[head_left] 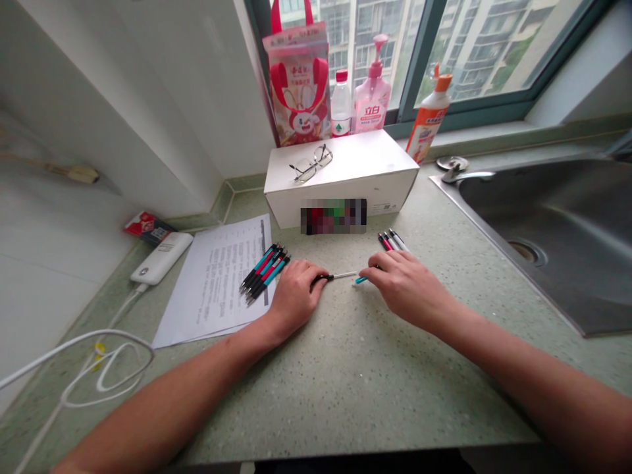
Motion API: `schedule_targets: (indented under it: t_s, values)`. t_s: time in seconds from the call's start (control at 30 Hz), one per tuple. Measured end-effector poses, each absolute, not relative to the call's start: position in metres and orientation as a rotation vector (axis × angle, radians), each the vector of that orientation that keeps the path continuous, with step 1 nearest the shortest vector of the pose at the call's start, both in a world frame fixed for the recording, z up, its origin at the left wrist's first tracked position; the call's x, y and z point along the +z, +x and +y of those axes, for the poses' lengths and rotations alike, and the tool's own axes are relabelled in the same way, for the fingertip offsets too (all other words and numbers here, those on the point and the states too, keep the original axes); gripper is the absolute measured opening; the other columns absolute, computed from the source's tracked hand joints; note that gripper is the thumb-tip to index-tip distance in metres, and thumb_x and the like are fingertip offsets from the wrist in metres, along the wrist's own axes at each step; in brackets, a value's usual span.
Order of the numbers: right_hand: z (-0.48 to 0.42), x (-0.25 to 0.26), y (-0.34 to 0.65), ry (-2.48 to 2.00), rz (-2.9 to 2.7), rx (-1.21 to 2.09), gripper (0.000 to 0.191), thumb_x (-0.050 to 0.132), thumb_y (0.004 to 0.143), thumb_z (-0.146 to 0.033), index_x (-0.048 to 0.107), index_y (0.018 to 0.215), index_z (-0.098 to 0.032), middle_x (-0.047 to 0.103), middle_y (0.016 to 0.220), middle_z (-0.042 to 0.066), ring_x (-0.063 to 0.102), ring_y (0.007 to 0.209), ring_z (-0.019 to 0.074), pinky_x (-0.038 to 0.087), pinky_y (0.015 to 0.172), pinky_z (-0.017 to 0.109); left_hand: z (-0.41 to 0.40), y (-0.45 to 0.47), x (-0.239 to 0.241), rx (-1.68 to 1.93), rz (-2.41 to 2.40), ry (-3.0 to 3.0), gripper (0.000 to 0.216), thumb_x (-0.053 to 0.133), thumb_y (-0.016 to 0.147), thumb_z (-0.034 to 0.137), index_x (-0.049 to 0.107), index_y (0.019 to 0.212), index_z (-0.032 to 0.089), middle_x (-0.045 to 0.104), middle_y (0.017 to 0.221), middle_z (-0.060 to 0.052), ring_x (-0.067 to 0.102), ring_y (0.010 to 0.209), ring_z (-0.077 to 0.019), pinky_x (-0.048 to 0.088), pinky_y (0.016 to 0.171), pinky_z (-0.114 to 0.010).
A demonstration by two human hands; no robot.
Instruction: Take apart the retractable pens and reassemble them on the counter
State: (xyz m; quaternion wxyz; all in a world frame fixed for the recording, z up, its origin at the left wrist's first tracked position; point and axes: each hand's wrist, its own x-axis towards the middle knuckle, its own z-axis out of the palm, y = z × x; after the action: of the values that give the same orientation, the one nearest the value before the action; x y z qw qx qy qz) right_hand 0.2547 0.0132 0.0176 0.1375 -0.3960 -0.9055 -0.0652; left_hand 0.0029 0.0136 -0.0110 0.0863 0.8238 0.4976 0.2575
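— In the head view, what does each hand hold?

— The left hand [295, 291] has its fingers closed around the black end of a thin pen part [340, 275], low over the tabletop [345, 382]. The right hand [405, 284] pinches a teal pen piece [361, 280], its tip just beside the thin part.

— And around them?

— A bundle of pens [264, 271] lies on a printed sheet [212, 289], and a few pens [392, 239] lie behind the right hand, before a white box [365, 174].
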Motion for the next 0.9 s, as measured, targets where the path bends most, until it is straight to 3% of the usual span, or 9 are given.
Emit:
schedule_targets:
  t_s: [0.17,0.47,0.9]
  values:
    - [0.016,0.015,0.255,-1.196,-2.505,0.005,0.026,0.049,0.093,-0.010,0.071,0.104,-0.018,0.066,0.098,0.009,0.060,0.088,0.0230,0.045,0.078,0.037,0.014,0.003,-0.011,0.753,1.519,2.436,0.007,0.063,0.093,0.019,0.070,0.096,0.018,0.067,0.092,-0.006,0.058,0.091,-0.0237,0.047,0.083,-0.040]
    - [0.028,-0.005,0.247,-1.171,-2.418,0.139,0.022,0.049,0.099,-0.020,0.071,0.102,-0.018,0.070,0.097,0.010,0.064,0.091,0.0243,0.049,0.082,0.040,0.015,0.002,-0.010,0.829,1.564,2.365,0.007,0.063,0.093,0.018,0.069,0.096,0.018,0.068,0.094,-0.006,0.060,0.093,-0.0234,0.048,0.083,-0.040]
    - [0.019,0.006,0.248,-1.105,-2.289,0.051,0.024,0.053,0.100,-0.029,0.067,0.114,-0.015,0.070,0.108,0.013,0.064,0.099,0.0250,0.051,0.088,0.042,0.011,0.003,-0.009,0.938,1.394,2.466,0.009,0.061,0.095,0.018,0.067,0.100,0.017,0.067,0.094,-0.008,0.060,0.091,-0.0232,0.050,0.082,-0.041]
